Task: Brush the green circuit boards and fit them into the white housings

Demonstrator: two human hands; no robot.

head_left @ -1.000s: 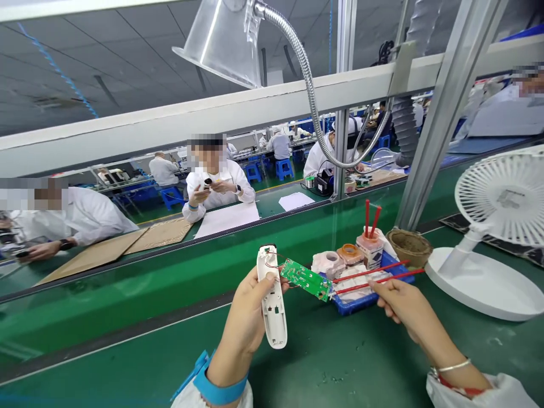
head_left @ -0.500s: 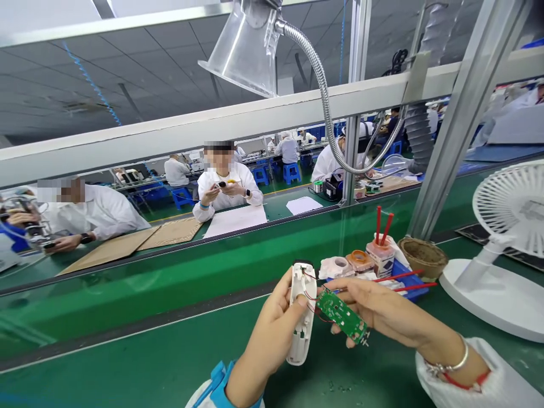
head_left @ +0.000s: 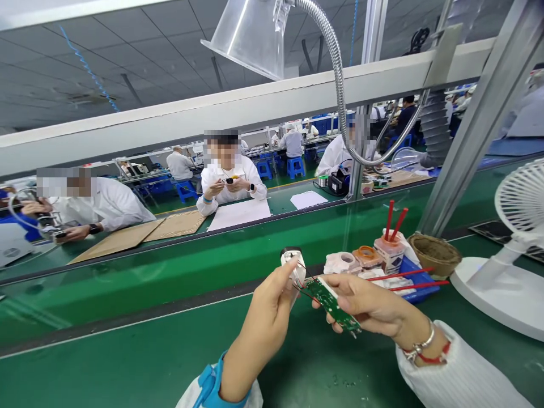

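Observation:
My left hand (head_left: 267, 309) is wrapped round a white plastic housing (head_left: 294, 265) with a dark end cap, its thumb pressed near the top. Most of the housing is hidden behind the fingers. Just to the right, my right hand (head_left: 361, 303) grips a green circuit board (head_left: 329, 301) along its edge, with the board tilted down to the right. Thin red and dark wires (head_left: 304, 286) run between the housing and the board. Both parts are held in the air above the green bench (head_left: 314, 374).
Behind my right hand are a blue tray (head_left: 419, 283) with red sticks, an orange-rimmed jar (head_left: 369, 256) and a bottle (head_left: 390, 249). A brown pot (head_left: 436, 252) and a white fan (head_left: 484, 289) stand at right. Across the green divider (head_left: 170, 272), co-workers (head_left: 229, 175) sit; a lamp-like hood (head_left: 255, 37) hangs above.
The housing has turned in my left hand, so its open inner side is mostly hidden. My right hand has tilted the circuit board and moved slightly left. The view has shifted a little.

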